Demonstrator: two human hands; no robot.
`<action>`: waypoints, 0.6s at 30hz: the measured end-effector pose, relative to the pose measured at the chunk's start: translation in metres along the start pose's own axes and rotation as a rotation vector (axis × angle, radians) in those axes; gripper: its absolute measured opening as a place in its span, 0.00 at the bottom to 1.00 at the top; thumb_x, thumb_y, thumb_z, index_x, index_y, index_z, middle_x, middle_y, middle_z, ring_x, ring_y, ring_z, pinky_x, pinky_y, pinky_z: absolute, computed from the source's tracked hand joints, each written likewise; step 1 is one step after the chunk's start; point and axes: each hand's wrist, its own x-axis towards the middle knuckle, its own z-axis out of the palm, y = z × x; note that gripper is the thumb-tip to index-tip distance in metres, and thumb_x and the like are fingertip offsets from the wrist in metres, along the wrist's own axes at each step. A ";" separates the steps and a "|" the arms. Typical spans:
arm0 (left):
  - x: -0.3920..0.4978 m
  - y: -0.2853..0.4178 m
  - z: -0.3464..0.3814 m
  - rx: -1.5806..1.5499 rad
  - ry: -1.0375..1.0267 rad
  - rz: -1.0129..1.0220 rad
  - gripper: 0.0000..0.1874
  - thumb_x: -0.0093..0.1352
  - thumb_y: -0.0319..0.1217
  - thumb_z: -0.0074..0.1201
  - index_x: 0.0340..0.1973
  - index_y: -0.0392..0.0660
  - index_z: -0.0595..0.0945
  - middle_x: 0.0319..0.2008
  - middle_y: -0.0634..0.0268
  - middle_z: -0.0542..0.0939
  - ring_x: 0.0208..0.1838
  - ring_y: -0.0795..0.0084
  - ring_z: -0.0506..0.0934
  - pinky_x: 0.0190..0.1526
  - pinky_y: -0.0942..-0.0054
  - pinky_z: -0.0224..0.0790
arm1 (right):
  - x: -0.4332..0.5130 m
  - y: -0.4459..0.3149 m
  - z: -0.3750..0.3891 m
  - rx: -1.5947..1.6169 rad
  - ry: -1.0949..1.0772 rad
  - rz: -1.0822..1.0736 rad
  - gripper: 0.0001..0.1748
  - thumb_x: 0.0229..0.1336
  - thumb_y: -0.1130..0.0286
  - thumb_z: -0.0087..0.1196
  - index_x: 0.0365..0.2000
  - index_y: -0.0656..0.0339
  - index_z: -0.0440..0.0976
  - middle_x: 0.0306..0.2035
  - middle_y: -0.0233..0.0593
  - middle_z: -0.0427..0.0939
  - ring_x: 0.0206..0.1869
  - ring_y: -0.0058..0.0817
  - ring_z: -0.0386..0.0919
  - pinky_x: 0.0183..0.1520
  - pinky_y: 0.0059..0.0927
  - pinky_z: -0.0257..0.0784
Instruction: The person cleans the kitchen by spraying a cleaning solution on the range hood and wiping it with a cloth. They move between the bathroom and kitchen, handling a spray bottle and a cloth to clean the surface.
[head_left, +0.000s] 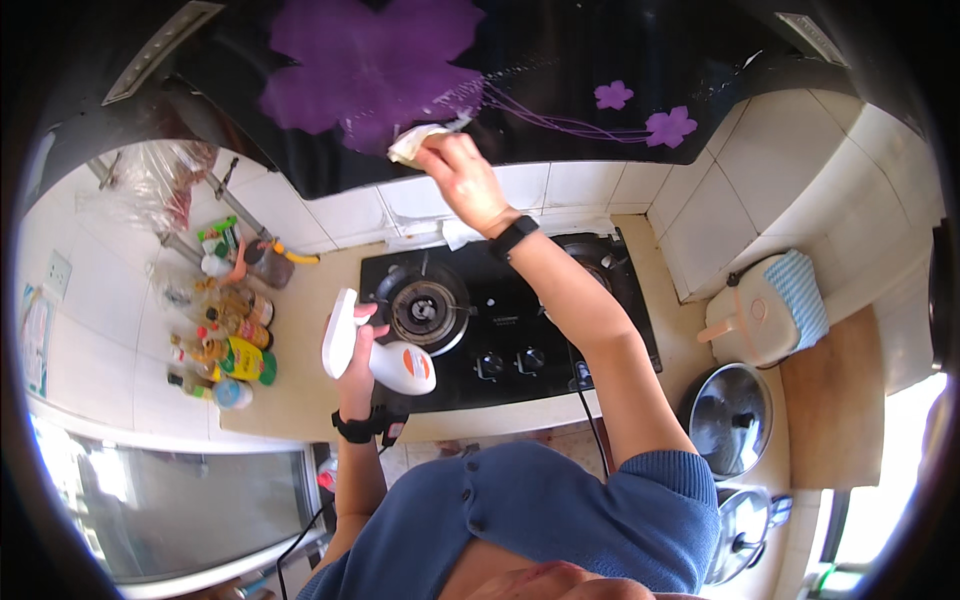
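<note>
My right hand presses a folded whitish cloth to the lower part of a glossy black range hood panel. A large purple flower decorates that panel, and white foam streaks show on it just above the cloth. In my left hand is a white spray bottle with an orange mark, its trigger head pointing up. The bottle is held in front of the left burner of a black gas stove.
Several sauce and oil bottles stand on the counter's left side. A plastic bag hangs from a rail. To the right are a beige appliance with a striped cloth, a lidded pan and a wooden board.
</note>
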 end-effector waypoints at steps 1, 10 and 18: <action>0.002 0.002 -0.019 0.000 -0.007 -0.013 0.18 0.70 0.29 0.52 0.53 0.35 0.71 0.47 0.54 0.76 0.45 0.66 0.78 0.44 0.67 0.78 | 0.007 0.000 0.003 0.210 0.114 0.295 0.11 0.56 0.71 0.58 0.39 0.64 0.75 0.42 0.43 0.74 0.44 0.33 0.73 0.46 0.29 0.72; 0.023 0.001 -0.139 0.234 -0.085 -0.042 0.14 0.67 0.25 0.55 0.48 0.36 0.74 0.41 0.59 0.78 0.42 0.71 0.77 0.42 0.70 0.77 | 0.079 0.042 -0.087 0.345 1.116 0.525 0.16 0.62 0.74 0.54 0.49 0.58 0.67 0.38 0.34 0.65 0.36 0.22 0.68 0.41 0.22 0.67; 0.033 0.001 -0.120 0.120 -0.085 -0.018 0.14 0.69 0.29 0.53 0.47 0.35 0.74 0.44 0.55 0.77 0.43 0.69 0.76 0.43 0.70 0.77 | 0.147 -0.035 -0.023 -0.363 0.178 -0.221 0.22 0.45 0.76 0.56 0.45 0.54 0.77 0.42 0.37 0.73 0.42 0.39 0.72 0.46 0.34 0.73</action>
